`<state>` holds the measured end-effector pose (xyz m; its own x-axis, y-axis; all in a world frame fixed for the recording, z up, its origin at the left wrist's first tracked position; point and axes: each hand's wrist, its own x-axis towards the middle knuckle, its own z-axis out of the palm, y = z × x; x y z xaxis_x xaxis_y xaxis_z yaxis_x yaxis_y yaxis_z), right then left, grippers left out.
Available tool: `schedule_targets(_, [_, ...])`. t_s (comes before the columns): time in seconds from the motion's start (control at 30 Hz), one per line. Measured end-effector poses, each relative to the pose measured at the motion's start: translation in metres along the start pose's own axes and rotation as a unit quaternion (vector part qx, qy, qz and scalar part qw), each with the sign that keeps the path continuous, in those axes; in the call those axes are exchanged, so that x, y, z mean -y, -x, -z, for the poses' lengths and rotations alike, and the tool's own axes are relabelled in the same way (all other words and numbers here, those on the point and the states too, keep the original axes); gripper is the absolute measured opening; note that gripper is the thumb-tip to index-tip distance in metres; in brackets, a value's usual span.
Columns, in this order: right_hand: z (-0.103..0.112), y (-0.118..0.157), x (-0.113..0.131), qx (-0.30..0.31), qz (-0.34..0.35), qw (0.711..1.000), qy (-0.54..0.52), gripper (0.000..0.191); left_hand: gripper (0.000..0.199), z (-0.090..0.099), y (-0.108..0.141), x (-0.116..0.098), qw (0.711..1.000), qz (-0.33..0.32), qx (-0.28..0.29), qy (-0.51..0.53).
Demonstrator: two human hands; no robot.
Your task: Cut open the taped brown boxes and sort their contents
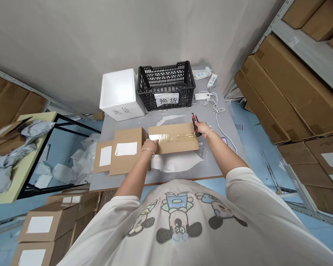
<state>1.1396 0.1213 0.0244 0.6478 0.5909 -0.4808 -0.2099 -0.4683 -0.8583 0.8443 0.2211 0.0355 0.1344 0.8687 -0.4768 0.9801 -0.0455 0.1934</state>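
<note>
A taped cardboard box (173,146) lies on the grey table in front of me, with shiny clear tape along its top seam. My left hand (150,145) grips its left end, thumb on top; the other fingers are partly hidden. In my right hand (202,128) is a red and black utility knife (195,122), held at the box's right end. Whether the blade touches the tape is too small to tell. To the left of my left hand stand a larger carton (122,159) and a smaller carton (102,166), each with a white label.
Behind the box are a white foam box (107,94) and a black plastic crate (188,90). Power strips (202,96) and a white cable (224,129) lie at the table's right. Shelves of cartons (294,92) flank the right side; stacked boxes (59,225) stand at lower left.
</note>
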Motion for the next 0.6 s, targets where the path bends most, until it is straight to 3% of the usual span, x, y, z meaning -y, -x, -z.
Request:
schedule_targets(0.13, [0.003, 0.003, -0.005, 0.058, -0.045, 0.997, -0.009, 0.019, 0.058, -0.016, 0.001, 0.017, 1.000, 0.017, 0.012, 0.011])
schedule_targets(0.27, [0.032, 0.016, -0.025, 0.098, -0.069, 0.991, -0.056, 0.012, 0.058, -0.017, -0.001, 0.016, 0.999, -0.001, -0.042, 0.017])
schedule_targets(0.37, [0.058, 0.026, -0.043, 0.101, -0.058, 0.993, 0.005, 0.012, 0.060, -0.020, 0.004, 0.006, 0.992, -0.016, -0.121, -0.017])
schedule_targets(0.47, [0.075, 0.035, -0.056, 0.132, -0.020, 0.987, 0.084, 0.028, 0.062, -0.029, 0.016, -0.011, 0.967, -0.139, -0.196, -0.086])
schedule_targets(0.53, [0.080, 0.041, -0.059, 0.146, 0.022, 0.982, 0.119, 0.042, 0.063, -0.039, 0.025, -0.025, 0.936, -0.284, -0.169, -0.124])
schedule_targets(0.6, [0.082, 0.044, -0.059, 0.157, 0.062, 0.975, 0.147, 0.049, 0.071, -0.051, 0.033, -0.039, 0.903, -0.387, -0.109, -0.152])
